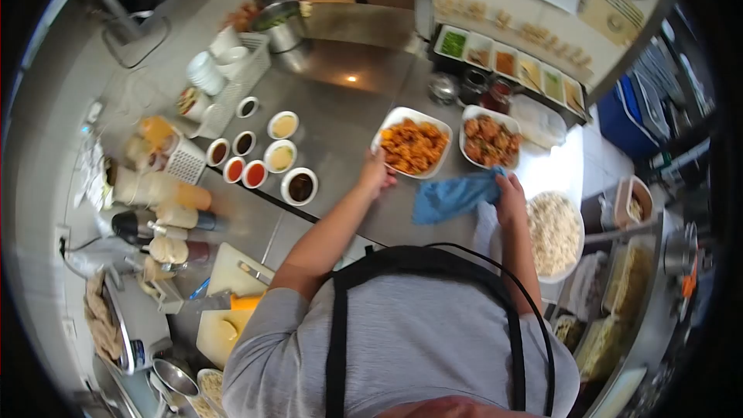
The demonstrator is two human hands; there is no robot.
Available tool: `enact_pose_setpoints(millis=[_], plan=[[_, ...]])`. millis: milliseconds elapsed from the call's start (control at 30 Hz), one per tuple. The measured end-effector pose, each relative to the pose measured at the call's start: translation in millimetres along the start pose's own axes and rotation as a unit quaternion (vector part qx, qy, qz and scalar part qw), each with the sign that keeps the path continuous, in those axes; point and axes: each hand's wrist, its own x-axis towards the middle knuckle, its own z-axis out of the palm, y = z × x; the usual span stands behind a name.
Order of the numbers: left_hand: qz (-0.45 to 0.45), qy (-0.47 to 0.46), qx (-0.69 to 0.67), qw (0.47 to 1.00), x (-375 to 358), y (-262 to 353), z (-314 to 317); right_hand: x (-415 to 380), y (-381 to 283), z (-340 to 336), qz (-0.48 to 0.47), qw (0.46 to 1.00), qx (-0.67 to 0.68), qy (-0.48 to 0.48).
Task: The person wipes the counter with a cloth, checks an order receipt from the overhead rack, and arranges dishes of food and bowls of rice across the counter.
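My left hand point(376, 175) is at the near-left rim of a white square bowl point(381, 142), thumb and fingers closed on its edge. Orange-red food point(416, 145) fills this bowl. My right hand point(509, 195) grips a blue cloth point(453, 197), which trails leftward over the steel counter below the bowls. Just beyond that hand stands a second white bowl point(464, 156) holding browned, sauced pieces point(491, 140). A large white tub of cooked rice point(552, 234) is right of my right forearm.
Several small sauce cups point(299, 186) stand on the steel counter point(340, 101) at left. Behind them are a white basket point(249, 81) and a metal pot point(280, 25). Garnish trays point(505, 63), jars point(497, 95) and a clear container point(539, 121) line the back right. Bottles point(182, 215) are at far left.
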Motion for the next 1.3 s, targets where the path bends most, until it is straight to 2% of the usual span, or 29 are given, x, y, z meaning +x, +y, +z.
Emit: enact_pose_setpoints(millis=[67, 167, 300, 367, 433, 567, 633, 767, 833, 967, 1000, 1100, 1133, 1233, 1300], plan=[[0.032, 0.005, 0.046, 0.998, 0.6, 3.3, -1.8, 2.3, -0.6, 12.9, 0.014, 0.993, 0.114, -0.005], [0.035, -0.002, 0.054, 0.998, 5.7, 4.1, -5.5, 9.6, 9.7, 23.8, 0.007, 0.991, 0.133, 0.005], [0.018, -0.022, 0.024, 0.999, 0.3, 2.8, -11.5, 4.2, 24.0, 44.4, 0.002, 0.996, 0.083, -0.042], [0.034, -0.021, 0.0, 0.999, -9.5, -1.7, -15.9, 3.9, 39.7, 45.1, -0.023, 0.999, -0.005, -0.047], [0.029, -0.021, -0.003, 0.999, -13.8, -9.3, -23.3, -5.6, 30.6, 59.9, 0.008, 1.0, -0.01, -0.014], [0.029, -0.04, -0.021, 0.999, -20.0, -22.9, -34.0, 10.0, 41.5, 73.9, -0.02, 0.989, 0.135, -0.065], [0.036, -0.05, -0.054, 0.997, -19.6, -27.8, -29.7, 19.6, 51.1, 80.8, 0.005, 0.986, 0.144, -0.08], [-0.017, -0.013, -0.132, 0.991, -23.8, -20.5, -9.9, 16.9, 51.4, 87.8, 0.05, 0.981, 0.165, -0.083], [-0.039, -0.022, -0.16, 0.986, -26.1, -13.9, -3.1, -8.7, 34.6, 92.1, 0.119, 0.969, 0.176, -0.128], [-0.055, -0.079, -0.065, 0.993, -39.4, -16.6, -1.1, -26.2, 51.2, 87.0, 0.212, 0.919, 0.198, -0.268], [-0.048, -0.11, -0.014, 0.993, -44.7, -20.0, -3.8, -34.2, 45.7, 91.7, 0.208, 0.919, 0.19, -0.275], [0.118, -0.032, 0.167, 0.978, -51.2, -42.5, 4.6, -51.2, 29.2, 107.5, 0.21, 0.916, 0.165, -0.3], [0.121, -0.03, 0.144, 0.982, -57.6, -38.5, 8.1, -51.1, 29.2, 109.1, 0.217, 0.913, 0.153, -0.31], [0.211, 0.022, 0.276, 0.937, -56.3, -46.1, 8.4, -44.1, 37.7, 105.9, 0.236, 0.916, 0.099, -0.309], [0.227, 0.013, 0.293, 0.929, -65.9, -41.7, 5.5, -38.7, 46.9, 102.9, 0.248, 0.917, 0.079, -0.302]])
